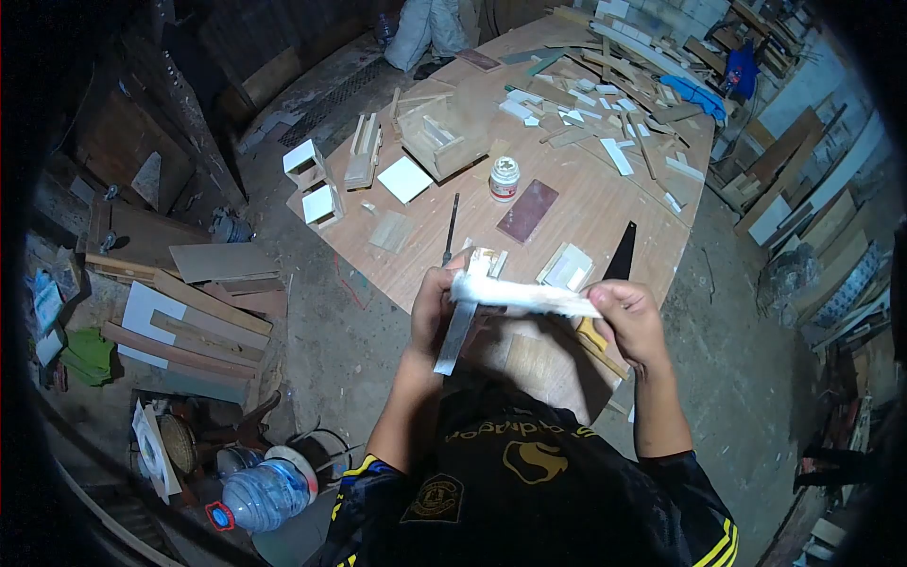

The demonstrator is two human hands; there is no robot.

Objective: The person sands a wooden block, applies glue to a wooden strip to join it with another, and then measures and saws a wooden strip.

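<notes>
White and slightly crumpled, a strip of edging material is stretched level between a person's two hands above the near end of a plywood workbench. The left hand pinches one end of the strip against the top of a narrow wooden piece, which hangs nearly upright from that grip; holding both together appears to keep the strip lined up with the wood's edge. The right hand is clenched on the strip's other end, pulling it taut so it does not sag.

Within easy reach on the bench lie one dark-handled tool, possibly a chisel or screwdriver, pointing toward the worker, and one handsaw whose dark blade runs away from the right hand, its yellowish handle partly hidden behind the wrist. One small white-capped jar stands upright mid-bench, seemingly glue, beside one dark reddish panel. One square white tile lies flat to its left. Two small white-faced boxes sit at the bench's left edge. The far end is strewn with offcuts, too many and too jumbled to count. On the floor at lower left, one clear plastic water bottle lies on its side.
</notes>
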